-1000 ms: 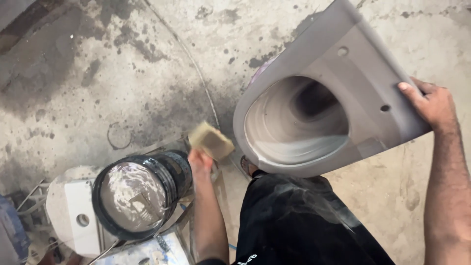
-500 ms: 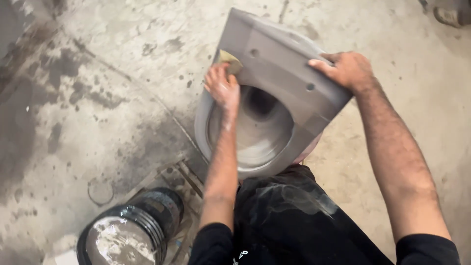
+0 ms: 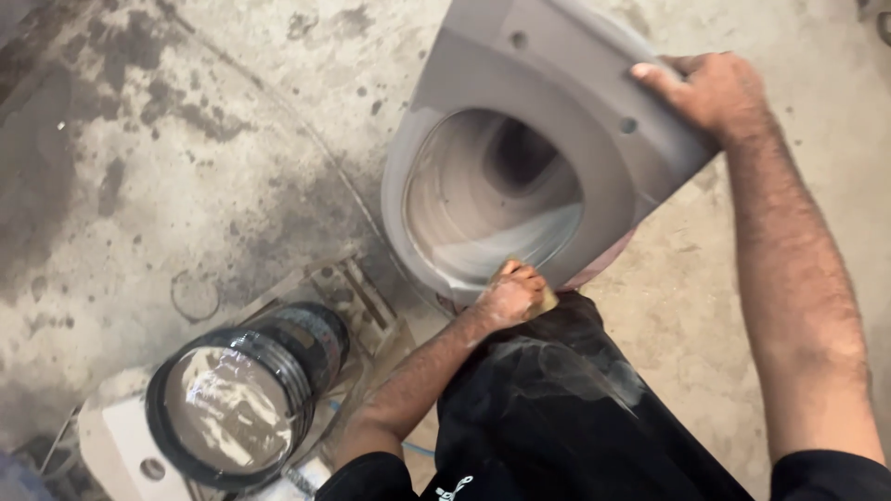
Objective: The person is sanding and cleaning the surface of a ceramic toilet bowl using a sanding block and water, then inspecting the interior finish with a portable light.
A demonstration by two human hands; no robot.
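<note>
A grey unglazed toilet bowl point(image 3: 557, 121) leans tilted against my lap, its opening facing me. My right hand point(image 3: 710, 93) grips the flat back edge of the bowl at the upper right. My left hand point(image 3: 510, 295) presses a yellowish sponge point(image 3: 548, 299) against the near lower rim of the bowl; only a corner of the sponge shows past my fingers. My legs in black trousers point(image 3: 557, 408) sit just below the bowl.
A black bucket point(image 3: 237, 404) of cloudy water stands at the lower left on a pale ceramic piece point(image 3: 116, 445). The stained concrete floor point(image 3: 167, 167) spreads to the left and behind. A thin arc line runs across the floor near the bowl.
My left hand with the sponge went from the bucket to the bowl's upper left rim, then down to its near lower rim. The right hand kept its grip on the back edge.
</note>
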